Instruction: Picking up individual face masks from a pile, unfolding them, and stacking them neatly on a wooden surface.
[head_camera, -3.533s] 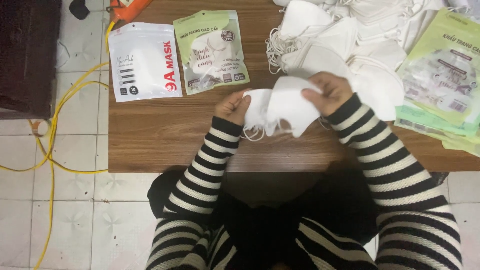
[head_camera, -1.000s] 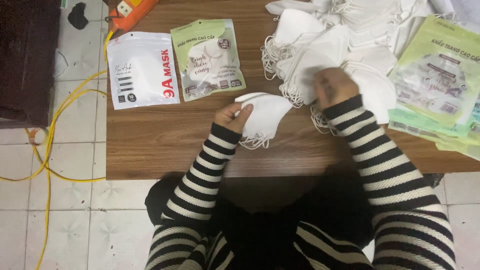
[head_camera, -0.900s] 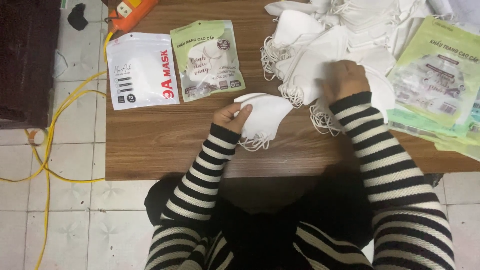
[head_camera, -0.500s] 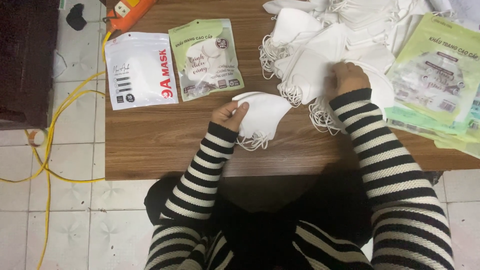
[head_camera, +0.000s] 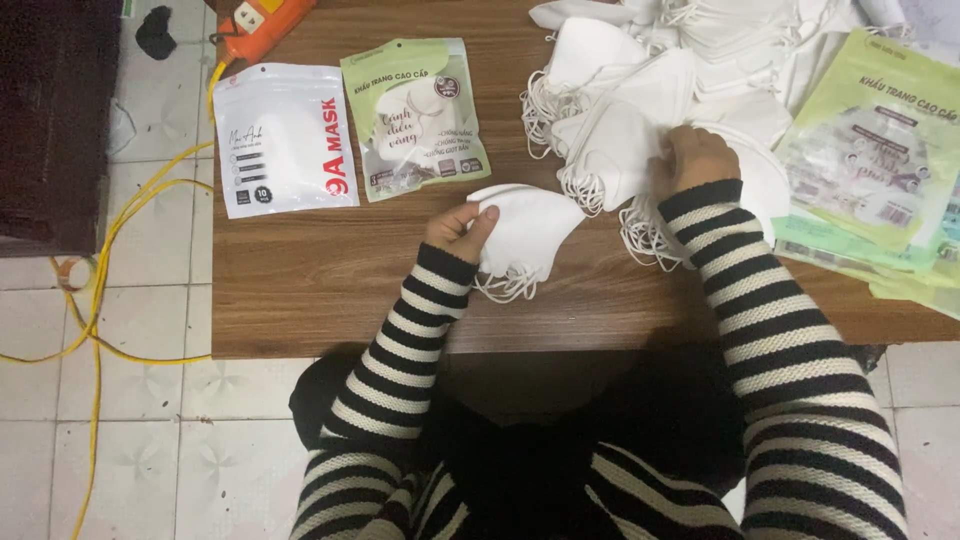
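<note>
Left hand: my left hand (head_camera: 458, 226) pinches the edge of a small stack of folded white masks (head_camera: 525, 232), thumb on top, fingers closed around it.
Held masks: they lie on the wooden surface (head_camera: 330, 290) in front of me, ear loops trailing toward my side.
Right hand: my right hand (head_camera: 693, 160) rests knuckles-up on the pile of loose white masks (head_camera: 640, 100), fingers curled into it; I cannot tell whether it grips one.
Pile: heaped at the far right of the surface, loops tangled along its near edge.
Green packets: a stack of green mask packets (head_camera: 870, 170) lies just right of the pile.
Far left: a white mask pouch (head_camera: 283, 138) and a green mask pouch (head_camera: 415, 115) lie side by side.
Floor: a yellow cable (head_camera: 100, 300) runs over the tiles.
</note>
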